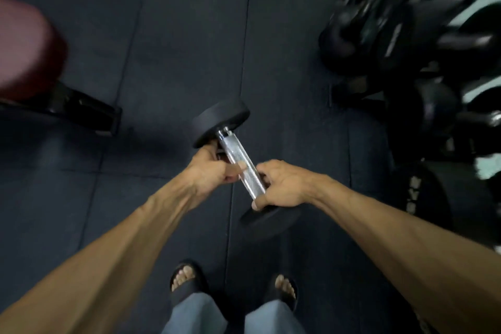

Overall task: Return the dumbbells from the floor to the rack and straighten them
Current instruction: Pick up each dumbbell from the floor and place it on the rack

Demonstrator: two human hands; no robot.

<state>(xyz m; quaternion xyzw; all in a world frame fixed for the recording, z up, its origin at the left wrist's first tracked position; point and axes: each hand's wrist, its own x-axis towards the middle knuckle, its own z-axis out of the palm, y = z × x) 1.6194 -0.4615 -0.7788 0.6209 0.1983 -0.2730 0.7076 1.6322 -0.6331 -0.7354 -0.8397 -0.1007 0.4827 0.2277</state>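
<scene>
We stand on dark rubber floor tiles (176, 43), a maroon bench pad (24, 49) left, blurred kettlebells (385, 22) right. Our left hand (211, 168) and right hand (282, 184) each grip the chrome-handled, black-ended dumbbell (241, 163), held above the floor.

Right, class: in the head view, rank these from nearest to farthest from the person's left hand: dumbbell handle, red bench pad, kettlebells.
1. Dumbbell handle: gripped by the left hand.
2. Red bench pad: far left.
3. Kettlebells: upper right, blurred.
</scene>
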